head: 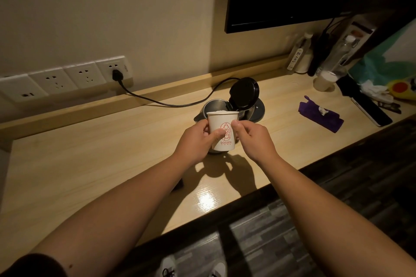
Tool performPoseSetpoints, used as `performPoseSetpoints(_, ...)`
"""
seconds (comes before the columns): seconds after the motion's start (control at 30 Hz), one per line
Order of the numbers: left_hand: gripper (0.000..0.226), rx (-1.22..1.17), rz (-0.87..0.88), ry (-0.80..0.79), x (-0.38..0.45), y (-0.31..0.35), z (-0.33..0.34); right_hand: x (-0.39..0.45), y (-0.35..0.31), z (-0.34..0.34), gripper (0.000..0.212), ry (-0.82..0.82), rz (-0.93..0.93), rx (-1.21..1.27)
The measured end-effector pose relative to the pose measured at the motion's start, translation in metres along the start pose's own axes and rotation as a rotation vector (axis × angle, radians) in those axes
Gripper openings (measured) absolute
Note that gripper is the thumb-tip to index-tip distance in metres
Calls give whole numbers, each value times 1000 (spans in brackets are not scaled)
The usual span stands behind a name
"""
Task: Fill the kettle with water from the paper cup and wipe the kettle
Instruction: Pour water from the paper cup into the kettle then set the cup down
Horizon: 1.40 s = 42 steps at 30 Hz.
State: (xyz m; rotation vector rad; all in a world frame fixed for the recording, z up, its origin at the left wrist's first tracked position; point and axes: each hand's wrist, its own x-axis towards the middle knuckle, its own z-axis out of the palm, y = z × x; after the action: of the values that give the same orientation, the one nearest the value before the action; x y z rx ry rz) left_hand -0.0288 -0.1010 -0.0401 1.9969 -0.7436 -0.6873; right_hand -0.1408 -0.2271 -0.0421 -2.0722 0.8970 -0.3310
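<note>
Both hands, the left hand (195, 139) and right hand (254, 139), pinch 1 white paper cup (222, 130) above the open kettle (216, 108).

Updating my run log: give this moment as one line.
hands: left and right both hold cup | cup: upright, in front of kettle | lid: open | cloth: on desk, untouched

desk (90, 164): light wood, wall-side ledge | on it: kettle (212, 108) lid up, beside round base (258, 110) | purple cloth (320, 116) | phone (371, 110) | bottles (299, 56) far right
</note>
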Motion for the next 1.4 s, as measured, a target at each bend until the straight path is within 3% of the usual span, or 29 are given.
performPoseSetpoints(1.4,47,171,91,-173,23,-1,-45,-9,-8,22,37,-34,73,245)
